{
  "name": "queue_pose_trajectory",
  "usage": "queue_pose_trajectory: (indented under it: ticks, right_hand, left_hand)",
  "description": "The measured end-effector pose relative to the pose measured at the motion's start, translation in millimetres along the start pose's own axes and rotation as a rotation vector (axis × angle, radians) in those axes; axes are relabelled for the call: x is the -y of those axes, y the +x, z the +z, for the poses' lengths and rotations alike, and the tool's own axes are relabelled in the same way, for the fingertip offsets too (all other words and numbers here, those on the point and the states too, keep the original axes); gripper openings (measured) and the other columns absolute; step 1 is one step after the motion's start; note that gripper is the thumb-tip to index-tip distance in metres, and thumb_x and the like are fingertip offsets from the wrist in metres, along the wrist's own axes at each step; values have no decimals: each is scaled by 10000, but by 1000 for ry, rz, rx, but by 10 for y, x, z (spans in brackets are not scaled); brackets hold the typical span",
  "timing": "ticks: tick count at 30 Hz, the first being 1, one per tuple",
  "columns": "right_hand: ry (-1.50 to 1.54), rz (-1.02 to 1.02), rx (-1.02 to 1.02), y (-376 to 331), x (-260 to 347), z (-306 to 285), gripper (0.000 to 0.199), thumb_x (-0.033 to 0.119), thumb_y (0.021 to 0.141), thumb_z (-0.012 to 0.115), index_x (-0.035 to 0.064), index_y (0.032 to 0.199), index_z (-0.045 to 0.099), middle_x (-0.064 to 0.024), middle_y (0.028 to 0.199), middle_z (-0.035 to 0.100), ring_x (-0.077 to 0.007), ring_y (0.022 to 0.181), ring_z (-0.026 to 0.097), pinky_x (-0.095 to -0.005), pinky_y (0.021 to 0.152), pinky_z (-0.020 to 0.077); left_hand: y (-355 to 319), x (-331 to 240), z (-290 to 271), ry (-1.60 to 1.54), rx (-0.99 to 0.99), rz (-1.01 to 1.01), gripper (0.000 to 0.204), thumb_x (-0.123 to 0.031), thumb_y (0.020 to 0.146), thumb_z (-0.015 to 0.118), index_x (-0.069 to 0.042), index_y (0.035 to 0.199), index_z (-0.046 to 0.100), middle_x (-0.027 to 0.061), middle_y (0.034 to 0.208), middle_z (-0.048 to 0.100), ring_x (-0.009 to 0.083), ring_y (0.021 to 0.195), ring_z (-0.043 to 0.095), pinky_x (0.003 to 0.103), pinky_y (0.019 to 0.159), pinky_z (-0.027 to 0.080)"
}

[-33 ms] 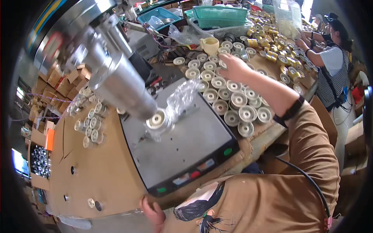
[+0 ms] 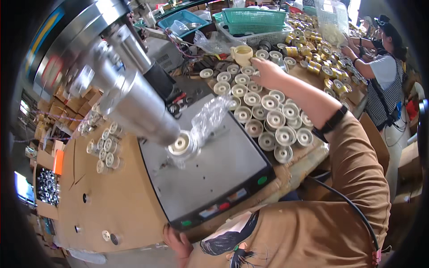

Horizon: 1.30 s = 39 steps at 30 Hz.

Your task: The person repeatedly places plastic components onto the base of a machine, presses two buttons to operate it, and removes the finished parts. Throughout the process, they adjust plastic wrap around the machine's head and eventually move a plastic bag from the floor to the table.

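Right hand reaches over the white spools on the worktop; its grip rests on the farthest ones, closure hidden. Left hand, partly cut off, fingers curled at the machine base edge.

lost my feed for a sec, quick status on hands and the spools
Right hand out on the far spools, fingers down among them. Left hand at the machine's near edge, empty. One spool under the press, clear bag beside it.
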State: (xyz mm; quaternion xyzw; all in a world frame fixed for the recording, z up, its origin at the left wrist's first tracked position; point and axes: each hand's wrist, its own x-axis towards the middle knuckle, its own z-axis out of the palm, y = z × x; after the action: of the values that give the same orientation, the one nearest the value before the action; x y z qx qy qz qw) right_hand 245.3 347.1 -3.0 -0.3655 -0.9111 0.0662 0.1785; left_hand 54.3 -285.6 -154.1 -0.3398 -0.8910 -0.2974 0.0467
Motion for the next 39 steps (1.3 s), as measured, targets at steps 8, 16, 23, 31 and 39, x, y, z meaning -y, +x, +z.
queue_pose_trajectory:
  ticks: [8, 16, 23, 31, 39]
  right_hand:
    - [-143, 61, 80, 2209, -334, 835, 479, 303, 848, 676, 35, 1244, 662, -158, 1389, 590, -328, 1298, 555, -465, 1070, 443]
    - [-465, 192, 204, 2893, -391, 1540, 361, 180, 911, 567, 159, 1231, 732, -49, 1364, 650, -261, 1330, 533, -481, 1046, 374]
    - [-330, 176, 199, 2885, -553, 1292, 387, 184, 862, 642, 99, 1233, 712, -110, 1315, 664, -347, 1306, 536, -582, 1031, 408]
    - [640, 146, -362, 2466, -548, 46, 454, 243, 846, 736, 11, 1234, 694, -218, 1109, 722, -300, 1000, 697, -363, 910, 514]
    - [1123, 196, -336, 2114, -612, -375, 399, 215, 911, 697, 71, 1284, 683, -67, 1194, 698, -171, 1105, 617, -352, 961, 443]
  left_hand:
    - [-230, 360, 400, 292, -192, 140, 669, -546, 901, 603, -70, 1370, 575, 259, 1465, 450, 426, 1194, 537, 546, 1029, 411]
    - [-491, 492, 369, 148, -48, -49, 669, -403, 912, 657, -60, 1452, 461, 242, 1452, 446, 422, 1199, 527, 515, 998, 453]
    - [-247, 181, 316, 240, -41, 18, 658, -307, 888, 684, -58, 1455, 461, 246, 1456, 435, 402, 1250, 496, 501, 987, 462]
    - [-284, 359, 280, 335, -7, 111, 699, -334, 850, 707, -56, 1447, 473, 260, 1488, 414, 434, 1336, 426, 569, 1106, 317]
    - [-174, 184, 357, 391, -178, 88, 644, -520, 869, 524, 15, 1228, 556, 225, 1364, 547, 458, 1248, 491, 586, 1042, 338]
